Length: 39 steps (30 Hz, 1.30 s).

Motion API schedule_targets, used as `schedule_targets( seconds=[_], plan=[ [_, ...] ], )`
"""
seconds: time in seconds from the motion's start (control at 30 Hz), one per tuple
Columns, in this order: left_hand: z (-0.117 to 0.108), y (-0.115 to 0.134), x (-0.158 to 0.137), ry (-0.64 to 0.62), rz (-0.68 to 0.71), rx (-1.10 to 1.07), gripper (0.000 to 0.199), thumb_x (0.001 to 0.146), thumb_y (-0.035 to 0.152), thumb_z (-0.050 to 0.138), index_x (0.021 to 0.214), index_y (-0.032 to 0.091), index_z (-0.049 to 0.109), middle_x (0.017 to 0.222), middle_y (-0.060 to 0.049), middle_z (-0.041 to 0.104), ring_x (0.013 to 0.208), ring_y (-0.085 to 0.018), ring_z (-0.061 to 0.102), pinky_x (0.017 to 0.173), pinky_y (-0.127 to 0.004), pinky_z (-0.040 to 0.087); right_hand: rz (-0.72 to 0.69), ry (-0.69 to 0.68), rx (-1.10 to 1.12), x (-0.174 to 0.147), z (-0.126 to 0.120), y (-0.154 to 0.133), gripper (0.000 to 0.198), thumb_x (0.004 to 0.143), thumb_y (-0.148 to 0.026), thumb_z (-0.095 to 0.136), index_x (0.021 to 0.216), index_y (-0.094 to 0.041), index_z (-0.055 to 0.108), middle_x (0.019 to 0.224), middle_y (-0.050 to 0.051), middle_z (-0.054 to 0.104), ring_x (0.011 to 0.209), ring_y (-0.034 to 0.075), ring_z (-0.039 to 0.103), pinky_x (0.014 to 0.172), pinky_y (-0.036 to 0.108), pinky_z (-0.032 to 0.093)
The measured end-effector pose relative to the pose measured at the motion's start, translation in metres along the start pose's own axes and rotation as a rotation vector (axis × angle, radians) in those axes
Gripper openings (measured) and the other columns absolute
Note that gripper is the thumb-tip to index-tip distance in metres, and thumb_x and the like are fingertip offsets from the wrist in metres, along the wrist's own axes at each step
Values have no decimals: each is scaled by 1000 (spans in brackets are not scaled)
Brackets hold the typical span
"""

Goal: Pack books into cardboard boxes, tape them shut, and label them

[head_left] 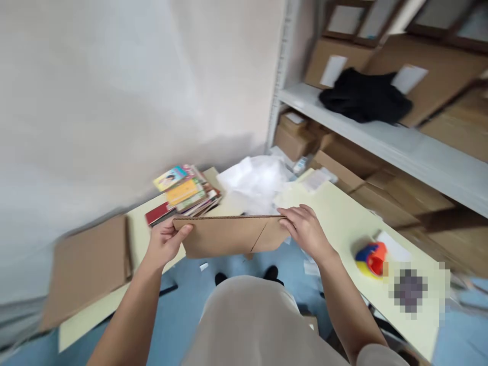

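Head view: I hold a flat cardboard piece (pixel 229 235) in front of me above the bench (pixel 343 223) edge. My left hand (pixel 164 243) pinches its 9 o'clock end, thumb on top; my right hand (pixel 307 229) curls its fingers (pixel 290 216) over the 3 o'clock top corner. A stack of books (pixel 185 193) lies at 11 o'clock, crumpled white wrapping (pixel 255 183) at 12, a colourful tape dispenser (pixel 371 258) at 4.
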<state>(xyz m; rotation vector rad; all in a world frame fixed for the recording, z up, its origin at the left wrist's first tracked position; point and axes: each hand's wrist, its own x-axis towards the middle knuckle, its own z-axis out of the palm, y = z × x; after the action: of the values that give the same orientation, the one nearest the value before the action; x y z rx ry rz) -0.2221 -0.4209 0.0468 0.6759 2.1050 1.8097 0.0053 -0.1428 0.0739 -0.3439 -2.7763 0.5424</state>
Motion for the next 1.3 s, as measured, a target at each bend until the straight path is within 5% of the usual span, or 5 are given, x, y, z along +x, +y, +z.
schedule_targets(
  seconds=[0.23,0.4,0.53,0.87,1.3],
  plan=[
    [192,27,31,-505,283,332,27,81,42,56,91,17,62,84,-5,68,79,-20,63,70,-30,52,397,-50,76,-126,-58,101,28,96,-31,37,96,-21,63,87,5,67,80,16,62,71,27,45],
    [292,33,28,-521,558,448,51,84,34,56,129,17,42,122,-14,57,113,-25,56,93,-39,46,669,97,25,-188,-53,130,24,94,-29,42,97,-19,63,92,6,69,84,18,63,70,26,45],
    [348,35,22,-552,937,605,48,83,34,58,128,20,49,141,-16,41,133,-32,35,106,-48,30,851,130,-127,-198,-50,139,25,94,-29,41,99,-21,64,95,5,69,81,18,63,63,25,42],
    [451,17,62,-900,1084,764,46,91,31,43,136,24,44,146,-14,38,138,-30,28,109,-55,8,1084,99,-295,-146,-55,184,29,96,-34,37,103,-25,64,97,4,69,85,16,60,55,24,32],
    [486,-30,112,-1075,1166,620,50,88,22,48,138,20,39,149,-18,32,140,-32,22,109,-58,19,1281,143,-49,-114,-42,211,27,92,-37,44,103,-24,66,100,5,70,88,19,63,66,25,42]
  ],
)
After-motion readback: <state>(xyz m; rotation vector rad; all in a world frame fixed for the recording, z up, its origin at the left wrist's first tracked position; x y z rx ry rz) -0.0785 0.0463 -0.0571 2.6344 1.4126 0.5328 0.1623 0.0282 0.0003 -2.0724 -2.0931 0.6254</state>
